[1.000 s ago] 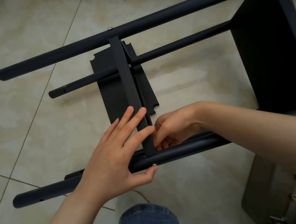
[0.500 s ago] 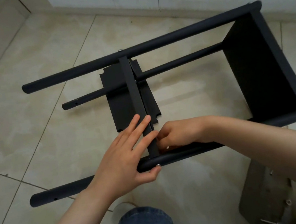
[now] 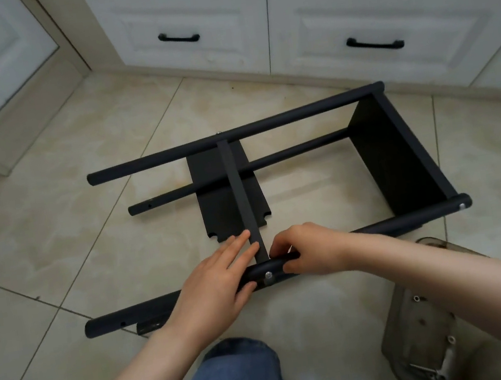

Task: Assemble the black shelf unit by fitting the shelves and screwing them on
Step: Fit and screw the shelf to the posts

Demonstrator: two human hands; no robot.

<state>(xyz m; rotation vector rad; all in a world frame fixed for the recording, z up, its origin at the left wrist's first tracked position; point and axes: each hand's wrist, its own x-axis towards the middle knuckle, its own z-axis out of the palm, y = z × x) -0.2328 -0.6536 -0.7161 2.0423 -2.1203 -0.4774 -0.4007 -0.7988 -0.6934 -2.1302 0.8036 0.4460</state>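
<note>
Pressing L hand point(image 3: 212, 286) flat on mid shelf point(image 3: 241, 197), R hand point(image 3: 308, 254) gripping front pole point(image 3: 131, 316)

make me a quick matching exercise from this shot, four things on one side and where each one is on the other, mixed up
1 left hand
2 silver screw
3 clear tray
4 black handle

A on a white drawer
B in the near pole
C on the floor, lower right
D pressed flat against the middle shelf

Pairs: 1-D, 2-B, 3-C, 4-A
</note>
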